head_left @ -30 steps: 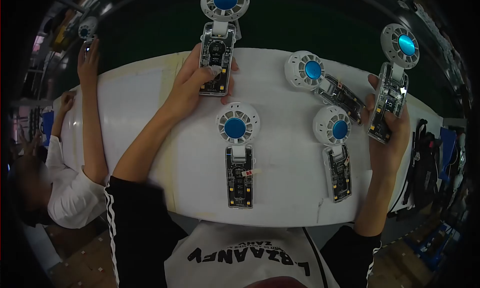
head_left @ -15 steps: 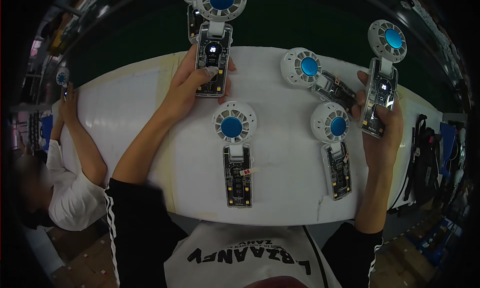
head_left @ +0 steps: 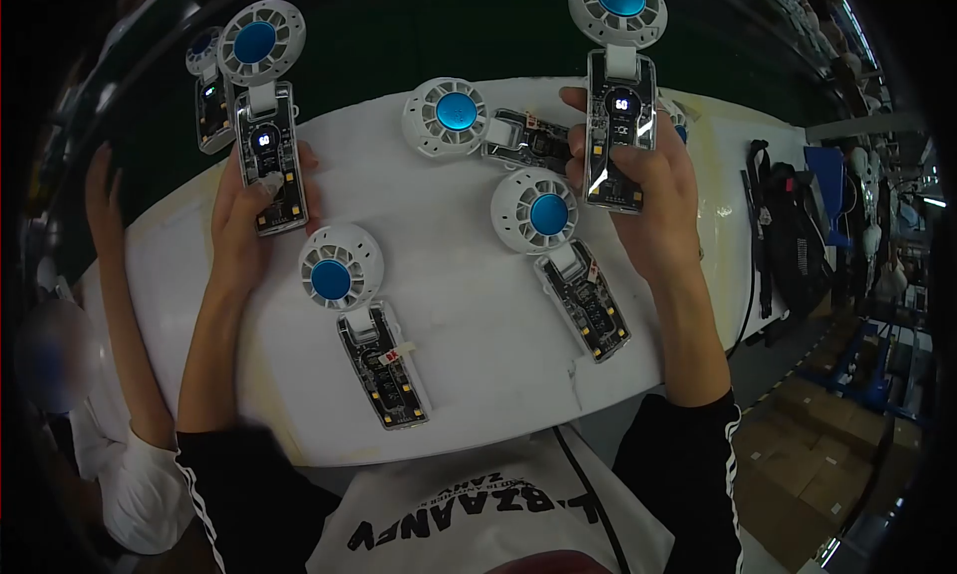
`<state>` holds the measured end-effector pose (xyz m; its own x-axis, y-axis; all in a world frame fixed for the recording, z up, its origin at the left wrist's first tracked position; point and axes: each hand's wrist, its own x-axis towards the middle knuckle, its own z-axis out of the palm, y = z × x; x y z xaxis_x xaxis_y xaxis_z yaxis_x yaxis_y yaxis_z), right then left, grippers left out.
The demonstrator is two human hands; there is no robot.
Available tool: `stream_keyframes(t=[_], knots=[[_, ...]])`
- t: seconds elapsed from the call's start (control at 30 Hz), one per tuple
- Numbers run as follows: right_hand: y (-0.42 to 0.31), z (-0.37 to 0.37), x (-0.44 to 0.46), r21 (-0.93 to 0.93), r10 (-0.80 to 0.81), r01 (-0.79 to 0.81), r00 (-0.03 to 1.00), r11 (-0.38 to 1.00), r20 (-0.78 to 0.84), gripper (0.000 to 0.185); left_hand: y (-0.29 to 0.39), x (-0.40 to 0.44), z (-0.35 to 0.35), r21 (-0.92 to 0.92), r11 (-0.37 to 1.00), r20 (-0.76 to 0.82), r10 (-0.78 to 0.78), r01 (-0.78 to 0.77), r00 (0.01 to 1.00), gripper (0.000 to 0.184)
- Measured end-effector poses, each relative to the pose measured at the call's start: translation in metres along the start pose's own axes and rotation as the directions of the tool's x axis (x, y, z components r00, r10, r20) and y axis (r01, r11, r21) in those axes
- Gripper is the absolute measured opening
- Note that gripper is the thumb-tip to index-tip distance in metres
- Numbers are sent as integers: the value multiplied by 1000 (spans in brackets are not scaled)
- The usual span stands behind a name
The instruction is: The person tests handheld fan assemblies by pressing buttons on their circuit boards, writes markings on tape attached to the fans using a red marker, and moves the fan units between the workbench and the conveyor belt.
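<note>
My left hand (head_left: pixel 236 215) is closed around a handheld fan (head_left: pixel 269 160) with a clear body, white round head and blue hub; its thumb rests on the front and the display is lit. Closed around a similar lit handheld fan (head_left: pixel 620 126), my right hand (head_left: pixel 658 200) has its thumb on the lower front. On the white table below lie a fan with a small label (head_left: pixel 384 365) and another fan (head_left: pixel 583 300). A third fan (head_left: pixel 528 141) lies sideways, its end hidden behind my right fingers. Another fan head (head_left: pixel 680 124) peeks out behind my right hand.
A further lit fan (head_left: pixel 212 111) is beyond the white table (head_left: pixel 459 325), over a dark green surface (head_left: pixel 359 46). At the left, a co-worker's hand (head_left: pixel 103 200) reaches forward. A black bag (head_left: pixel 797 240) and cardboard boxes (head_left: pixel 817 425) are at the right.
The view has swung right, so the table fans appear further left. Both held fans remain in my hands, their displayed numbers changed. The co-worker's hand no longer shows a fan.
</note>
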<state>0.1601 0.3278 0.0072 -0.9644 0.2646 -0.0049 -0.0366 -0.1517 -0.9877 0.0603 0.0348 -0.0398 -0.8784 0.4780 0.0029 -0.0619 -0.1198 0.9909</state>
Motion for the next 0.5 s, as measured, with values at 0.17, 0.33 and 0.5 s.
stream_keyframes(t=[0.17, 0.33, 0.5], knots=[[1, 4, -2, 40, 10, -8, 999, 999, -49, 54, 0, 0, -1, -35, 999, 25, 30, -29, 999, 50], [4, -5, 0, 61, -40, 37, 998, 997, 56, 49, 3, -2, -3, -82, 997, 44, -5, 9, 999, 46], [5, 0, 0, 21, -40, 40, 998, 999, -39, 51, 1, -1, -3, -31, 999, 42, 6, -4, 999, 59]])
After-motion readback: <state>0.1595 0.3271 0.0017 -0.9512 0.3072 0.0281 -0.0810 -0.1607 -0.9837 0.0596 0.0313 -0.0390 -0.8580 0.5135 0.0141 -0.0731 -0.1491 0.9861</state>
